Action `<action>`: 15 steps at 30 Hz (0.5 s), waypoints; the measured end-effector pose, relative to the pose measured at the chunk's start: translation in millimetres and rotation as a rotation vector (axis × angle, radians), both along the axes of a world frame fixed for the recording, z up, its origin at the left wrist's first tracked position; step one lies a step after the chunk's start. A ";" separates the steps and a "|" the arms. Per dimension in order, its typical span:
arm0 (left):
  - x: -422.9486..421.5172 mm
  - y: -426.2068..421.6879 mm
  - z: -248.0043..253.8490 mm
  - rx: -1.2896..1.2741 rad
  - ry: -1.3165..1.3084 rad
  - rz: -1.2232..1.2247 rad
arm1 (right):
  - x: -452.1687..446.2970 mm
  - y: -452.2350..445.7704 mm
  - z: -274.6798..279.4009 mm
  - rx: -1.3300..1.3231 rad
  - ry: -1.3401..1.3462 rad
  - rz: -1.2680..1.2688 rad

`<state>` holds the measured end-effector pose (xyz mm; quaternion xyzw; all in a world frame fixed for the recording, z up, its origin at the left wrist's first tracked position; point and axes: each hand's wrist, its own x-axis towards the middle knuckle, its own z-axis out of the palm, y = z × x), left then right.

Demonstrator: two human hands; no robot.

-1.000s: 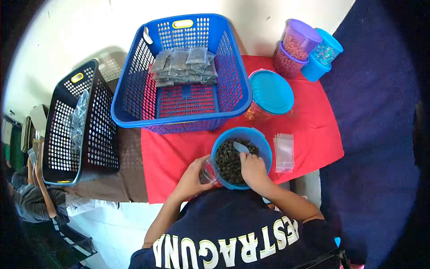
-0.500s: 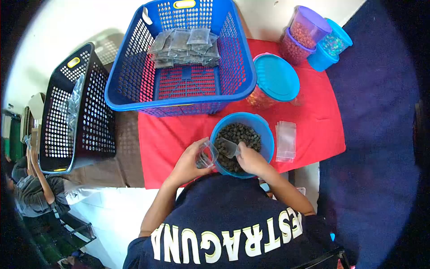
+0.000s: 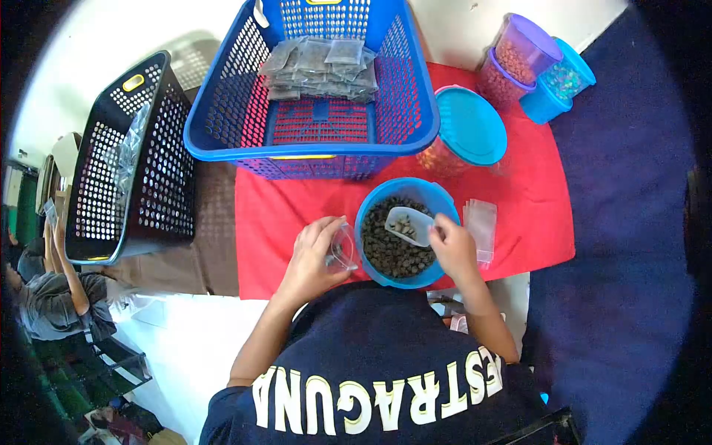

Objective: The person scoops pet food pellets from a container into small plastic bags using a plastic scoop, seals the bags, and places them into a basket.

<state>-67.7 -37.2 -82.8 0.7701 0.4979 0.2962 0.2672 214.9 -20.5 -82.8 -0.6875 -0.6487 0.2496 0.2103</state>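
Note:
My left hand (image 3: 315, 256) is wrapped round a small clear bag (image 3: 342, 249), held open just left of a blue tub (image 3: 437, 194). Dark, lumpy pieces (image 3: 393, 252) fill the lower part of the tub. Over them, my right hand (image 3: 452, 248) grips the handle of a translucent scoop (image 3: 409, 225), which carries some of the pieces. Flat empty clear bags (image 3: 482, 226) lie on the red cloth (image 3: 534, 200) to the right of the tub.
A blue basket (image 3: 311, 153) with filled packets (image 3: 319, 67) stands behind the tub. Left is a black basket (image 3: 167, 163). A teal-lidded container (image 3: 472, 126) and stacked purple (image 3: 512, 59) and blue containers (image 3: 552, 93) are at back right. Another person (image 3: 55, 297) is far left.
The scoop has come up out of the dark pieces and moved right, away from the bag, carrying some. My left hand still holds the bag. The view has shifted.

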 end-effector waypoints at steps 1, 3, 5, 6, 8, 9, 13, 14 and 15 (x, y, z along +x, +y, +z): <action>-0.3 -1.3 -1.6 -0.001 0.000 0.002 | 2.0 -1.0 0.9 0.053 0.016 -0.003; -0.2 -2.7 -6.1 -0.024 -0.072 -0.021 | 5.9 -3.7 4.6 0.060 -0.008 0.004; -0.2 -1.3 -4.1 -0.031 -0.076 -0.026 | 5.9 -6.6 12.3 0.067 -0.033 0.009; 0.2 -0.3 -2.9 -0.040 -0.080 -0.031 | 4.4 -9.4 17.8 0.079 -0.013 0.043; 1.3 -0.7 3.5 -0.055 -0.062 -0.057 | 1.4 -11.5 28.1 0.089 0.006 0.081; 1.7 -1.8 6.2 -0.070 -0.041 -0.084 | -0.3 -11.9 32.7 0.075 0.012 0.115; 3.8 -4.1 9.2 -0.103 -0.042 -0.124 | -2.8 -7.0 41.6 0.010 0.063 0.208; 4.6 -3.6 13.2 -0.126 -0.028 -0.128 | -1.6 -7.0 40.6 -0.008 0.066 0.230; 3.6 -4.0 13.3 -0.127 -0.027 -0.125 | -2.6 -6.6 40.3 -0.008 0.067 0.233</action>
